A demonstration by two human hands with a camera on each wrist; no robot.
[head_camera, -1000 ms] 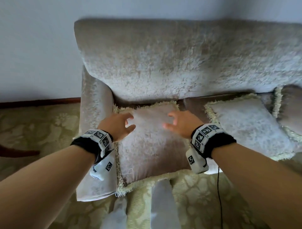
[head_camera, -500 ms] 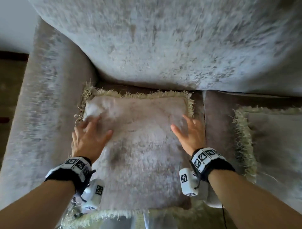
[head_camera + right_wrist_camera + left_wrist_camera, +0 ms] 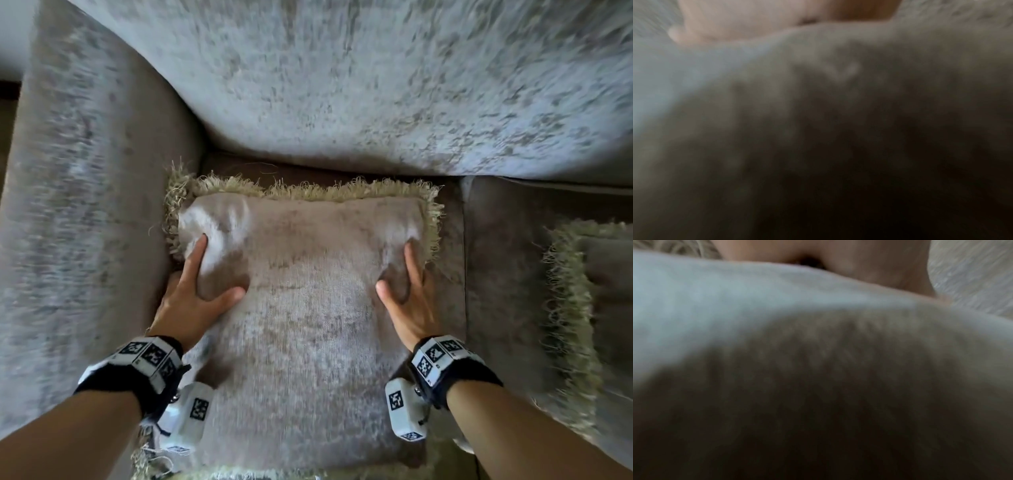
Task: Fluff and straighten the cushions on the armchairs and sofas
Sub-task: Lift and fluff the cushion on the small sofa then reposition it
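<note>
- Two hands grip your cushion [image 3: 308, 308]: left hand [image 3: 191, 301] pinches its 9 o'clock edge, right hand [image 3: 407, 305] its 3 o'clock edge.
- Second cushion [image 3: 596, 308] lies at 3 o'clock.

Head view overhead; wrist views against cushion [image 3: 308, 325].

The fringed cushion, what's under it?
The fringed cushion lies on the sofa seat, which shows brown past its top and right edges. Whatever lies directly beneath is covered. Left hand and right hand grip its sides.

Two fringed cushions [image 3: 308, 342] on sofa [image 3: 85, 240]
</note>
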